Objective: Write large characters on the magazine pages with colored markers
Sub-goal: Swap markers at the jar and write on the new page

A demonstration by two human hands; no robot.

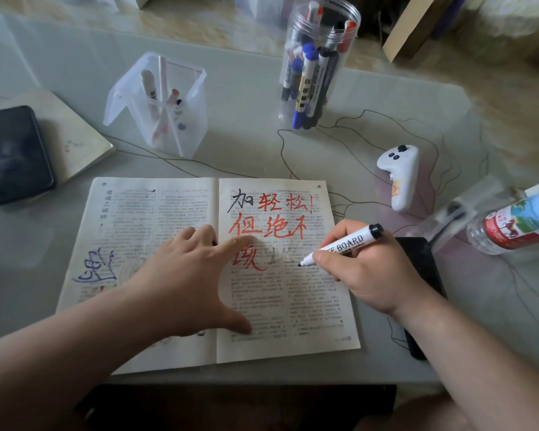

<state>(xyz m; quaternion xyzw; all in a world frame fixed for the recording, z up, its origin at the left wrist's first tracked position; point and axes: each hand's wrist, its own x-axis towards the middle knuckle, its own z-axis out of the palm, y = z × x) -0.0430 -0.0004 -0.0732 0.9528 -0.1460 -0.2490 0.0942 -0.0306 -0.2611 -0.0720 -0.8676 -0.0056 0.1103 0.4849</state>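
Note:
An open magazine (287,309) lies flat near the table's front edge. Its right page carries one large black character and several large red ones; a blue scribble marks the left page. My left hand (187,278) presses flat across the spine, fingers spread. My right hand (364,269) grips a black whiteboard marker (343,244), uncapped, its tip touching the right page beside the last red character, where a faint grey stroke shows.
A round clear jar of markers (316,63) and a square clear pen holder (159,101) stand behind the magazine. A white controller (400,175) and a plastic bottle (517,225) lie to the right, a dark phone (14,154) on a notebook at left.

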